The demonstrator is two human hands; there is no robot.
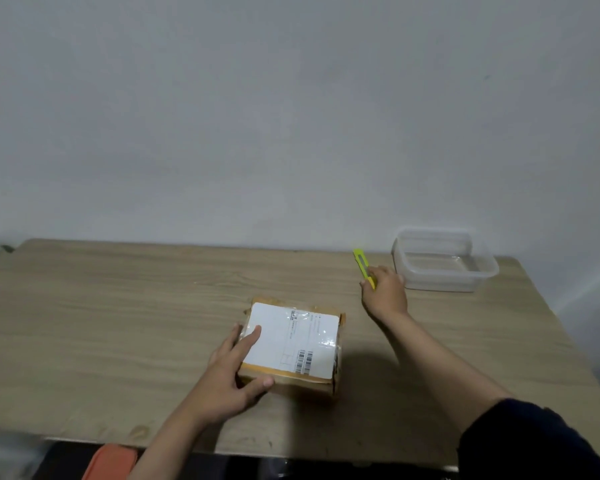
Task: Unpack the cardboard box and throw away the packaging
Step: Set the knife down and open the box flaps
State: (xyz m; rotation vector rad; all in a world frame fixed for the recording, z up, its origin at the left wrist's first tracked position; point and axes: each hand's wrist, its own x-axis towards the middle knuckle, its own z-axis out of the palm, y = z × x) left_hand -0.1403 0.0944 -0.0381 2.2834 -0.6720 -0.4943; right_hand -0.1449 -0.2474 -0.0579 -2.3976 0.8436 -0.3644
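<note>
A small cardboard box (312,382), taped and topped with a white shipping label, sits on the wooden table (118,306) near its front middle. My left hand (234,372) grips the box's near-left corner, fingers on the label and thumb on the front side. A yellow-green utility knife (361,263) lies at the back right of the table. My right hand (385,289) is closed around the knife's near end, well apart from the box.
A clear plastic container (444,261) stands at the back right, just beyond the knife. A grey wall rises behind the table. An orange object (110,462) shows below the table's front edge at the left.
</note>
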